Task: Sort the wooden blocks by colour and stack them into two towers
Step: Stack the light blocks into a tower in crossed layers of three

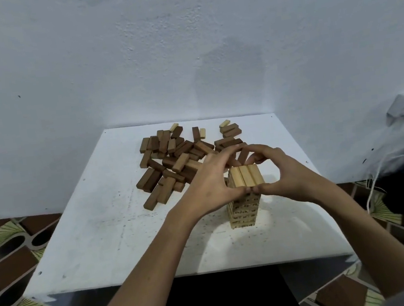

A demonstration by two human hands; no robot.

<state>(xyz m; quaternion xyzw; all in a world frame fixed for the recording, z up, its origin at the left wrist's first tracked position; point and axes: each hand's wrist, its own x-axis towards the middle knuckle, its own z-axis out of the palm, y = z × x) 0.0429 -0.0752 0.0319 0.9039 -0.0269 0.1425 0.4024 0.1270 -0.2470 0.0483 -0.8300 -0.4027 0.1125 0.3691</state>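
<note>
Nearest, two bare forearms reach in over the near edge of the white counter (85, 243), whose scuffed, speckled top is bare along its near and left parts. Right of centre stands the light tower (245, 211), a straight column of pale yellow wooden blocks laid in crossing layers, its base well in from the near edge and from the right edge. Its top layer (245, 175) is three pale blocks side by side, running near to far. The left hand (212, 179) and the right hand (285, 175) frame this top layer from either side: both thumbs press against its near ends, their tips almost meeting, while the fingers (226, 153) arch over towards the far ends, so each hand is curved round the layer and squeezes it rather than lying flat. Just beyond the hands, from the middle of the counter towards the far edge, spreads the loose pile (171, 161) of mostly dark brown blocks, lying flat and crossing one another at all angles, with a few mid-brown ones among them. A small cluster of brown blocks (230, 131) lies to the right of the pile, and three stray pale blocks (224, 123) sit close to the far edge. Behind the counter rises a plain whitish wall (183, 53). Patterned floor tiles (12, 252) show on both sides.
</note>
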